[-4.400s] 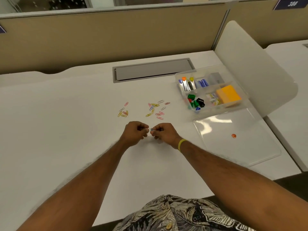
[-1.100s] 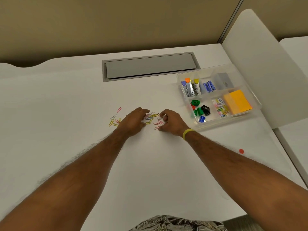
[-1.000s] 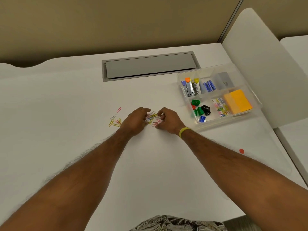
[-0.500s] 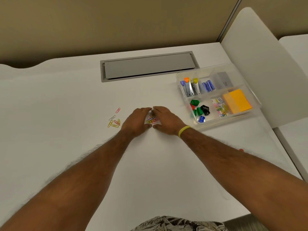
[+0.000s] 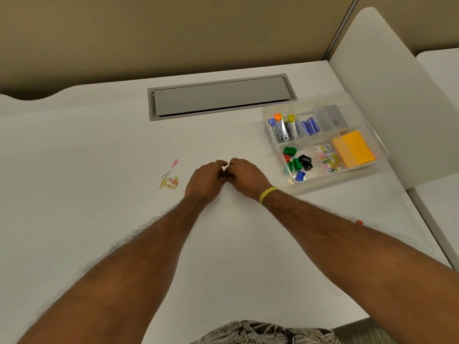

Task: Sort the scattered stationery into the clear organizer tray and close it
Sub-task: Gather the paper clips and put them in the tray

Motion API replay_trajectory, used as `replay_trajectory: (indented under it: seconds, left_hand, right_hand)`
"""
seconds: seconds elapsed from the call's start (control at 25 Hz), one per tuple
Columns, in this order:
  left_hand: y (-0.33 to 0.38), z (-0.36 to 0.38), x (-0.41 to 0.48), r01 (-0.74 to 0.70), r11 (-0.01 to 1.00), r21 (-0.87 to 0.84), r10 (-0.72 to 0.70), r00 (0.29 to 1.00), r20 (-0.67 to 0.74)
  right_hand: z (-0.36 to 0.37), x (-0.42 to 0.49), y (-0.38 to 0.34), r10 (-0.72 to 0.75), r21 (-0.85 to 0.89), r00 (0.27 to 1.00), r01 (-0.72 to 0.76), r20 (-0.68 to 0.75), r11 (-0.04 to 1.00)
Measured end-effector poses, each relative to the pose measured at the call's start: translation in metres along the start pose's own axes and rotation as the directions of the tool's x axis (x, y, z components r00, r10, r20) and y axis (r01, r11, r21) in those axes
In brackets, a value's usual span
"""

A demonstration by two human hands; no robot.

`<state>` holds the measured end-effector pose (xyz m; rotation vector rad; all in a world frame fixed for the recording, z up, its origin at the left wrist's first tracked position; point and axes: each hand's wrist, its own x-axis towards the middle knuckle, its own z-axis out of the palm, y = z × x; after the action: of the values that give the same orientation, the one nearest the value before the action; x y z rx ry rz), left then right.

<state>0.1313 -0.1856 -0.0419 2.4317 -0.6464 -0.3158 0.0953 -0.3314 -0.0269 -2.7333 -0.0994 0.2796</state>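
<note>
My left hand point(image 5: 206, 181) and my right hand point(image 5: 244, 176) are pressed together on the white desk point(image 5: 99, 219), fingers curled over a pile of coloured paper clips that is hidden between them. A small group of loose paper clips point(image 5: 170, 178) lies just left of my left hand. The clear organizer tray point(image 5: 267, 112) stands open at the right, holding staplers, blue staple strips, pencil sharpeners point(image 5: 296, 161), paper clips point(image 5: 327, 157) and an orange sticky-note pad point(image 5: 354, 148). Its clear lid point(image 5: 387, 214) lies flat in front of it.
A grey cable hatch point(image 5: 219, 96) is set into the desk behind my hands. A white divider panel point(image 5: 387, 90) rises right of the tray. A small red pin point(image 5: 359, 222) rests on the lid beside my right forearm. The desk's front edge is near my body.
My hands have swept inward from either side of the middle paper clips and closed together over them. The left group of clips has stayed put.
</note>
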Motion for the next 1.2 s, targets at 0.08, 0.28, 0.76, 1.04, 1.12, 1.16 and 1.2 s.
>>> replay_trajectory:
  seconds: [0.08,0.28,0.76,1.04,1.12,1.16,1.2]
  left_hand:
    - [-0.001,-0.001,0.001,-0.012,1.0,-0.005,0.012,1.0,0.012]
    - [-0.001,-0.004,0.003,-0.006,0.998,-0.067,0.007,1.0,0.018]
    - [0.025,-0.021,0.003,0.052,0.904,-0.424,-0.102,0.99,-0.096]
    - [0.083,-0.022,0.008,0.046,0.794,-0.606,-0.128,0.987,-0.092]
    - [0.105,-0.017,0.015,0.029,0.786,-0.618,-0.115,0.988,-0.101]
    - [0.116,-0.013,0.02,0.019,0.785,-0.619,-0.106,0.989,-0.104]
    - [0.127,-0.009,0.025,0.008,0.785,-0.619,-0.093,0.99,-0.105]
  right_hand:
    - [-0.003,0.003,0.002,0.021,0.021,1.0,-0.021,0.001,1.0]
    - [-0.006,0.003,0.005,0.047,0.121,0.999,-0.046,-0.009,0.992]
    - [-0.022,-0.024,0.014,0.291,0.668,0.948,-0.133,-0.131,0.732]
    - [-0.052,-0.059,0.036,0.391,0.838,0.907,-0.085,-0.159,0.54]
    - [-0.063,-0.071,0.049,0.415,0.853,0.895,-0.084,-0.163,0.516]
    - [-0.068,-0.076,0.057,0.432,0.858,0.887,-0.086,-0.166,0.507]
    - [-0.074,-0.082,0.066,0.451,0.858,0.875,-0.089,-0.174,0.505]
